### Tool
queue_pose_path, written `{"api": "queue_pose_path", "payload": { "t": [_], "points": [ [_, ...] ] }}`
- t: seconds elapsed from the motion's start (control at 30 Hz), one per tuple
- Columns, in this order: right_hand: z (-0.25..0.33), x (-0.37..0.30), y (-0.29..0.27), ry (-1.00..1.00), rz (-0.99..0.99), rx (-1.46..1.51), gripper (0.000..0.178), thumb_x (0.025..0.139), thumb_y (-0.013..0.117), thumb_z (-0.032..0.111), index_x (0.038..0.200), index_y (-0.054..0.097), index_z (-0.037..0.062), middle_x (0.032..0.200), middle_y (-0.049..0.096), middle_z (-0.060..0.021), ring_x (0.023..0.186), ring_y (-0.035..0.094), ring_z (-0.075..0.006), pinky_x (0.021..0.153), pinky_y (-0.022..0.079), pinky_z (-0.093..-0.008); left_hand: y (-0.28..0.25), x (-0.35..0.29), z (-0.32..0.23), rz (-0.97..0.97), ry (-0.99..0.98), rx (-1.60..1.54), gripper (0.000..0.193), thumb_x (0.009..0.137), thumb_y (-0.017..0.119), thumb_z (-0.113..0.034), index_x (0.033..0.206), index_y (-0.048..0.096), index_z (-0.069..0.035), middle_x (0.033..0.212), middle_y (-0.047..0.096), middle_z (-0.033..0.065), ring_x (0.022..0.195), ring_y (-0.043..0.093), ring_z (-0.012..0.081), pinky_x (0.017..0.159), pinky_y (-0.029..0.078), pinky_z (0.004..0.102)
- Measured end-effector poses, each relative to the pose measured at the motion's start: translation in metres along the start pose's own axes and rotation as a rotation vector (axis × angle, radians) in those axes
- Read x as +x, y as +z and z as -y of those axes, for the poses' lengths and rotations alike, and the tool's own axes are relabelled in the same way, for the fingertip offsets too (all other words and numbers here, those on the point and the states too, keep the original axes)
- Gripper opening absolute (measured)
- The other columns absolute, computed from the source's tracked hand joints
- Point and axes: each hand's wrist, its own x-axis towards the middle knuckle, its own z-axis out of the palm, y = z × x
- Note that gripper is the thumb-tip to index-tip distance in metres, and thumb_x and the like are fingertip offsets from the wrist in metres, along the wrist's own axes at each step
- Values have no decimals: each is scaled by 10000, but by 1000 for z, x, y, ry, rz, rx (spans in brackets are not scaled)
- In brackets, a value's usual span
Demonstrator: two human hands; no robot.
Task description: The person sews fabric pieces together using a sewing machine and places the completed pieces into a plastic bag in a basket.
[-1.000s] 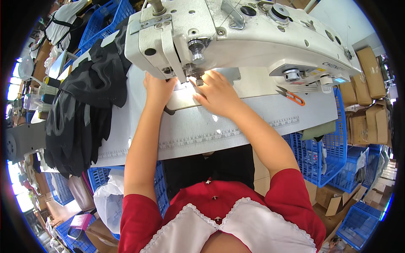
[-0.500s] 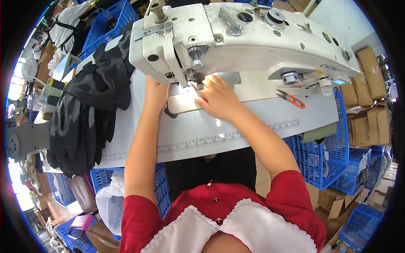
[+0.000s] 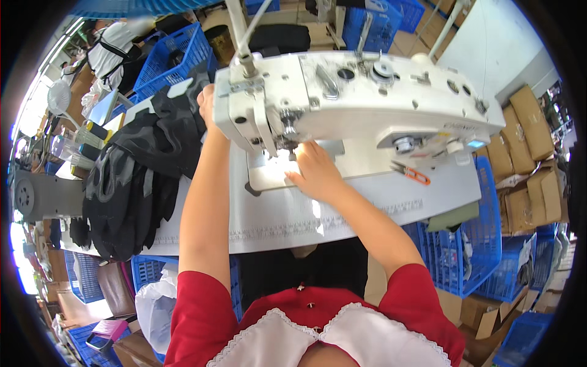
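The right hand (image 3: 315, 174) is lying flat, fingers spread, on the lit plate under the white industrial sewing machine (image 3: 361, 101) at frame centre. The left hand (image 3: 206, 105) is reaching behind the machine toward the black fabric pile (image 3: 147, 165) at upper left; whether it is gripping anything I cannot tell. Judging by this, a piece is being fetched; feeding it calls for alignment at the needle.

Blue plastic crates (image 3: 468, 257) and cardboard boxes (image 3: 526, 165) crowd the brightly lit workshop floor.

Brown cardboard boxes (image 3: 531, 153) stack at three o'clock beside the sewing machine; more brown cartons (image 3: 483, 312) sit at five o'clock among blue crates.
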Motion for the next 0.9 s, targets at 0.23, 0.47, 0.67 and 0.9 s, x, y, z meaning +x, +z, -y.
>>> {"api": "queue_pose_path", "payload": {
  "t": [0.23,0.47,0.67,0.9],
  "points": [
    [-66,58,3,-28,101,-209,356,893,579,269,1147,596,20,1127,610,-221,1069,566,-349,947,432,-432,-69,63,-20,138,68,-1234,276,939,624,-168,1135,609,26,1049,678,74,969,635,133,863,479,258],
    [-69,64,6,27,12,-95,336,915,556,274,1154,610,44,1139,622,-189,1076,573,-328,952,432,-414,-117,64,-35,402,59,-1302,282,926,622,-126,1172,581,5,1061,660,68,1005,614,136,901,475,271],
    [-79,65,-1,215,-55,6,320,938,533,279,1161,624,69,1152,633,-158,1082,579,-308,958,432,-396,-65,39,-2,402,-75,-856,686,830,707,-190,1393,381,26,1148,638,202,1086,610,283,969,450,353],
    [-77,71,-1,438,-92,116,309,964,506,285,1169,640,97,1167,647,-121,1090,587,-284,964,431,-375,-41,18,64,191,200,65,553,763,668,-132,1275,491,-19,1143,621,284,1086,594,427,906,482,464]
  ]
}}
